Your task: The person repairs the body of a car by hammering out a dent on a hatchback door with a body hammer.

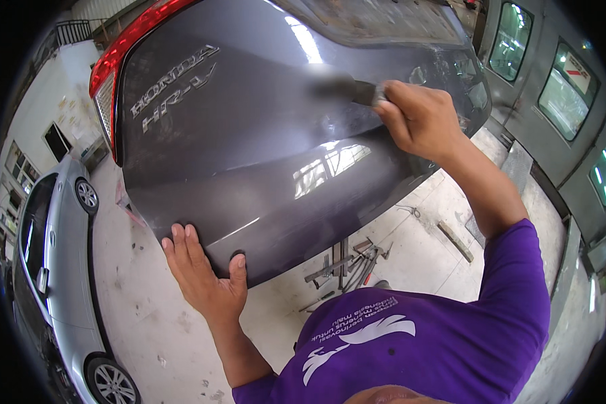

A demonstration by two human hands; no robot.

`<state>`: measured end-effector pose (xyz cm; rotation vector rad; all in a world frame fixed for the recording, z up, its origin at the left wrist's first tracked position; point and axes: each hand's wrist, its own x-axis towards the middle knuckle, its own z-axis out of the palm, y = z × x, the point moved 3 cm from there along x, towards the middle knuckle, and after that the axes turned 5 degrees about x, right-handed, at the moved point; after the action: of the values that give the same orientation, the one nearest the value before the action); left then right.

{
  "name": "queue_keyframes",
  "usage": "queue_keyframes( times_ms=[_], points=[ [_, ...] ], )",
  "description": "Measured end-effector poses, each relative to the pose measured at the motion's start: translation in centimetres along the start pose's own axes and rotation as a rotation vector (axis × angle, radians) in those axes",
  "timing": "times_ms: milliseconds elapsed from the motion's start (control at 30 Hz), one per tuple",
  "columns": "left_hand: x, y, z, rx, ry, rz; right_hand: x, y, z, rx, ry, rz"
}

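Tailgate edge [217,252] beneath left fingers [194,248]

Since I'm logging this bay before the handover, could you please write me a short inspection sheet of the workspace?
Surface: dark grey car tailgate, glossy, with bright reflections; pale floor below, marked with dark spots.
Job's things: a dark tool at the tailgate; its far end is too blurred to identify.
Hands: left hand spread at the tailgate's lower left edge; right hand closed around the tool.
Clutter: a heap of hand tools on the floor, with a narrow bar apart from it.
Cables: one thin, curled, wire-like strand on the floor; exact kind unclear.
Surroundings: silver car at left; grey windowed wall at right.
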<state>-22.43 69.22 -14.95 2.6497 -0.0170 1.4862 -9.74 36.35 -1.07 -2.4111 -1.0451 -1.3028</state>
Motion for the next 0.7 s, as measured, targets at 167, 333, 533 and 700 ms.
queue_keyframes(
  times_ms=[167, 333, 533, 700],
  points=[
    [0.4, 0.3, 0.1, -0.013, 0.006, 0.037, -1.1, 1.9, 1.0, -0.025, -0.026, -0.018],
    [0.2, 0.0, -0.2, -0.024, 0.034, 0.010, -0.6, -0.8, 0.6, 0.160, 0.145, -0.153],
    [0.3, -0.2, 0.0, -0.035, 0.028, -0.003, 0.1, -0.3, -1.8, 0.114, 0.063, 0.082],
    [0.5, -0.1, 0.1, -0.025, 0.038, -0.003, -0.2, 0.8, 1.4, 0.010, -0.046, -0.154]
  ],
)
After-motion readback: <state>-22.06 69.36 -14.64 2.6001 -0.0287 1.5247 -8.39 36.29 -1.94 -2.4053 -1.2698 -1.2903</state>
